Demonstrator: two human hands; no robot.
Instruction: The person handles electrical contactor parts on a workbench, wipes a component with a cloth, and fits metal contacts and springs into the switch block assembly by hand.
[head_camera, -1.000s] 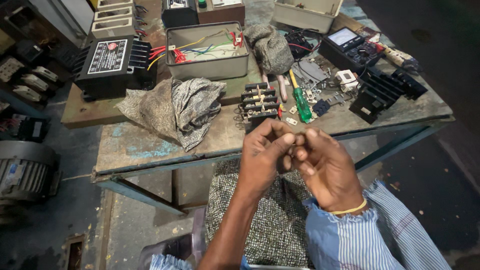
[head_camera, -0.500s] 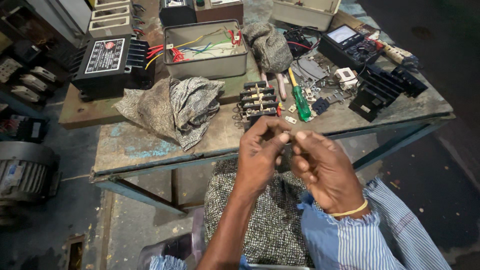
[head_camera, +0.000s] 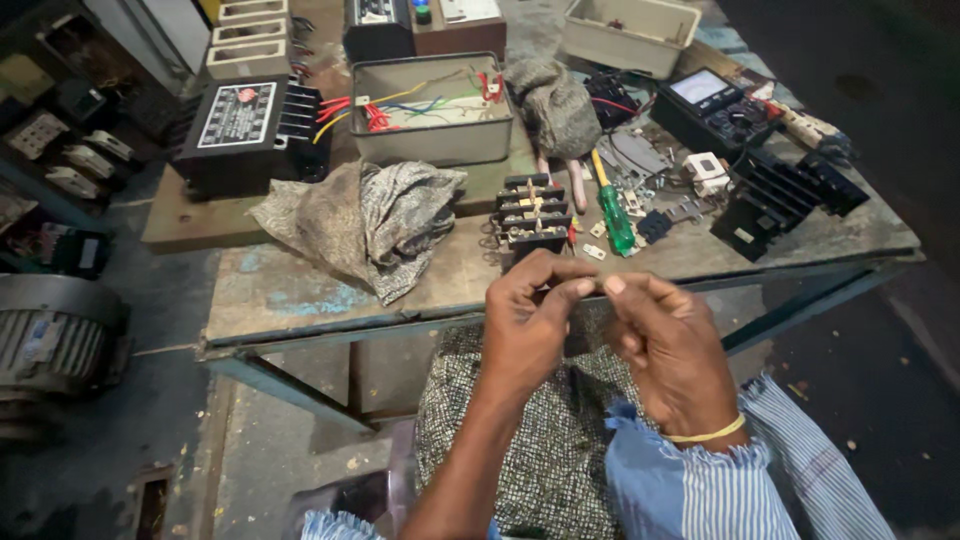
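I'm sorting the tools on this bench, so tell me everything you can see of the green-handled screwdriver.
The screwdriver has a translucent green plastic handle with a yellowish end toward the far side of the table. It lies flat, pointing roughly toward the person, just right of the black terminal block, among small metal parts. Its tip is hard to make out. A red-handled tool lies close beside it. Neither hand touches it.

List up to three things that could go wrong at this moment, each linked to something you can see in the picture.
1. The left hand and right hand meet fingertip to fingertip beyond the table edge; anything tiny pinched there could drop to the floor.
2. The black contactor block sits near that edge and might be knocked off.
3. Small loose parts around the green screwdriver could scatter if bumped.
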